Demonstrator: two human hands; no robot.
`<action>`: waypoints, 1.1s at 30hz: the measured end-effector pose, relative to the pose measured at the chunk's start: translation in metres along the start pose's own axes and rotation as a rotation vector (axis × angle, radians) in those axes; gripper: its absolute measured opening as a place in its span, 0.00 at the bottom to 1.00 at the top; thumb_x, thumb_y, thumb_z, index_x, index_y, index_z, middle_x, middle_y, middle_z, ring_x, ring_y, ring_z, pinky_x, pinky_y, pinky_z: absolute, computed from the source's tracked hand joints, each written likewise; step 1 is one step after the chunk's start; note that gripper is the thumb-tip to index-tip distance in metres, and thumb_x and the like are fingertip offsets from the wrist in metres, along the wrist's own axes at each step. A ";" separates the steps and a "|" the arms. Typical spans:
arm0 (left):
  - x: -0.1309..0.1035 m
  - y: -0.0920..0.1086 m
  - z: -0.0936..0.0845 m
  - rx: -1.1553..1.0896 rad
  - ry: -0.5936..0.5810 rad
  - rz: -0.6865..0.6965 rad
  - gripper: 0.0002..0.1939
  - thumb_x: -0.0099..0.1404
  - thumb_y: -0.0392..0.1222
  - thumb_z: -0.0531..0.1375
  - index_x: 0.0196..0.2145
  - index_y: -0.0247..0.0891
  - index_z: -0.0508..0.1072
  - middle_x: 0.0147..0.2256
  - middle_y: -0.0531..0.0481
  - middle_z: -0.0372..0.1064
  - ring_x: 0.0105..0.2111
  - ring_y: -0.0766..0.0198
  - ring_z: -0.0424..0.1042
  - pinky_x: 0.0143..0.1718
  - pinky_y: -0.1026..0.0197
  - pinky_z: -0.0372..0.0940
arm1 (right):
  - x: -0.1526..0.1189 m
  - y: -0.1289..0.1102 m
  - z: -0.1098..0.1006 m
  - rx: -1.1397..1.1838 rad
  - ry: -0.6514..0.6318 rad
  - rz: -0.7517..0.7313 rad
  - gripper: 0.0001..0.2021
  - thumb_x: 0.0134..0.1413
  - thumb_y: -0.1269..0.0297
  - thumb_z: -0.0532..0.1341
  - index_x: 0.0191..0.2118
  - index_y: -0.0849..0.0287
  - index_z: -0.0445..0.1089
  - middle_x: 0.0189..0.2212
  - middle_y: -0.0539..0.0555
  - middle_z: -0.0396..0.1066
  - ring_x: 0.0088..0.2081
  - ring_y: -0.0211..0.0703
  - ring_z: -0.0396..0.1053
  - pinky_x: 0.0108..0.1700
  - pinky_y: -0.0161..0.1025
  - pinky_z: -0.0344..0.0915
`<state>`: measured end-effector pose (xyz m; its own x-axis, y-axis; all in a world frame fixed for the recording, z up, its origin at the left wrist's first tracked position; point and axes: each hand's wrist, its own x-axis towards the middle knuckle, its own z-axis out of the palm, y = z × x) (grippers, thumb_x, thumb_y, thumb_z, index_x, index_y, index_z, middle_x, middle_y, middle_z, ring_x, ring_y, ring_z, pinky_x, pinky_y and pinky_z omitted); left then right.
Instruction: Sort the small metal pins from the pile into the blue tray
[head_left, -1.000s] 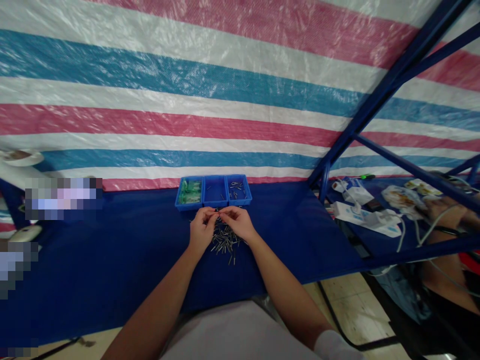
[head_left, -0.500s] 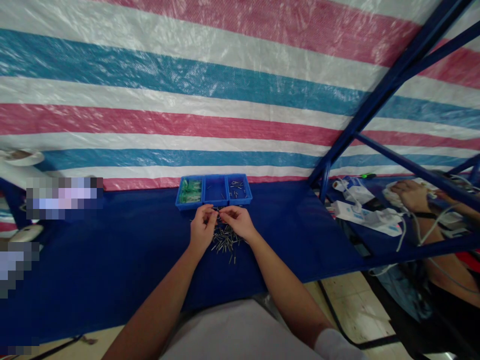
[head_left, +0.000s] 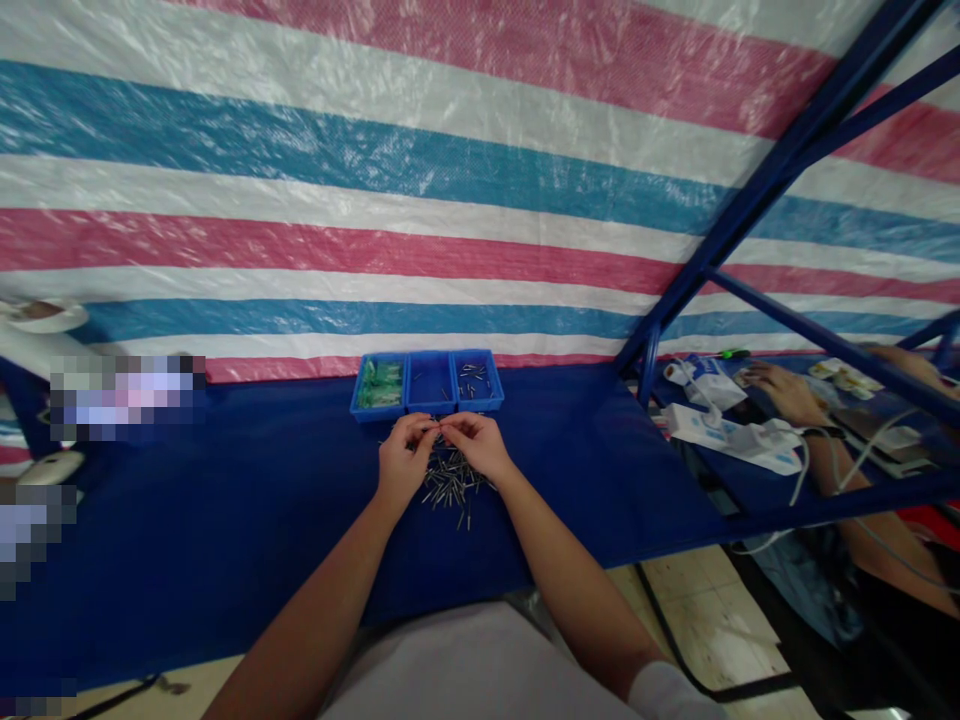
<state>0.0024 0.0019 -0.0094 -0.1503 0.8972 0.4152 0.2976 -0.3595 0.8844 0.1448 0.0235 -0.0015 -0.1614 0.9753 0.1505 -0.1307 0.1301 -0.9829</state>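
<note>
My left hand [head_left: 407, 452] and my right hand [head_left: 478, 446] meet fingertip to fingertip over a pile of thin metal pins, perhaps rivets [head_left: 450, 482]. Both are closed in a pinch; whatever sits between the fingertips is too small to make out. Right behind the hands stands a blue three-compartment tray [head_left: 427, 408]. Its left compartment holds green pieces in clear plastic [head_left: 382, 384]. A few small pins lie in the middle compartment, and more metal pins [head_left: 472, 378] are in the right one.
The blue table [head_left: 262, 500] runs up to a striped plastic sheet [head_left: 450, 180]. To the right, past a blue metal frame [head_left: 705, 265], are a white power strip [head_left: 720, 437], cables and a co-worker's hand [head_left: 787, 393]. A white object [head_left: 45, 318] stands at far left.
My hands stay nearly in place, their fingertips drawn slightly closer together. At right, the co-worker's hand has shifted left, toward the white-and-blue packet.
</note>
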 end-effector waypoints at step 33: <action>0.000 0.003 -0.001 -0.013 0.014 -0.061 0.09 0.59 0.46 0.61 0.35 0.39 0.70 0.28 0.52 0.72 0.23 0.68 0.71 0.25 0.65 0.65 | 0.000 -0.004 0.002 -0.023 0.029 0.020 0.12 0.41 0.55 0.68 0.31 0.58 0.75 0.24 0.51 0.74 0.25 0.38 0.69 0.29 0.36 0.67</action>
<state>0.0026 0.0002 -0.0067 -0.1814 0.9139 0.3630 0.2752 -0.3072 0.9110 0.1436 0.0225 0.0022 -0.1349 0.9826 0.1277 -0.1051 0.1139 -0.9879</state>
